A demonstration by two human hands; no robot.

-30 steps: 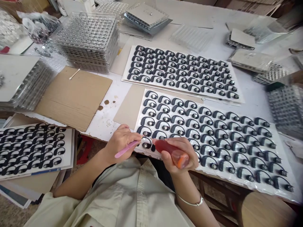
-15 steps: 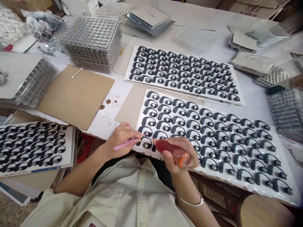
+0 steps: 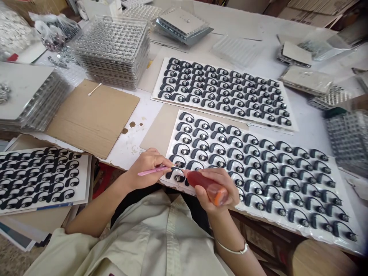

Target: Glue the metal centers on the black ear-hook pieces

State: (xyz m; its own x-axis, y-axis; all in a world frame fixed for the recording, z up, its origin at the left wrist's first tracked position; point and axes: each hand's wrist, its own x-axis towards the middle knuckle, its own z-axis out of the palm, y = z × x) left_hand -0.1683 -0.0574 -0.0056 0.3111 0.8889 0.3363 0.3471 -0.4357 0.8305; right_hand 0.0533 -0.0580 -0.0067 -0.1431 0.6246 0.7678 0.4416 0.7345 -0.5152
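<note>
Left hand is pinched shut on one thin pink stick, its tip at the near-left corner of the closest sheet. Right hand is wrapped tight round one red bottle, nozzle down by the same corner piece, hands close together but not touching. Three white sheets of black ear-hook pieces in all: closest, far sheet and left sheet below the table edge. One cotton swab lies on one cardboard sheet. The pieces are too many and too small to count. The right hand covers several, the left sheet is cut off by the frame, and the clear trays at right are blurred.
</note>
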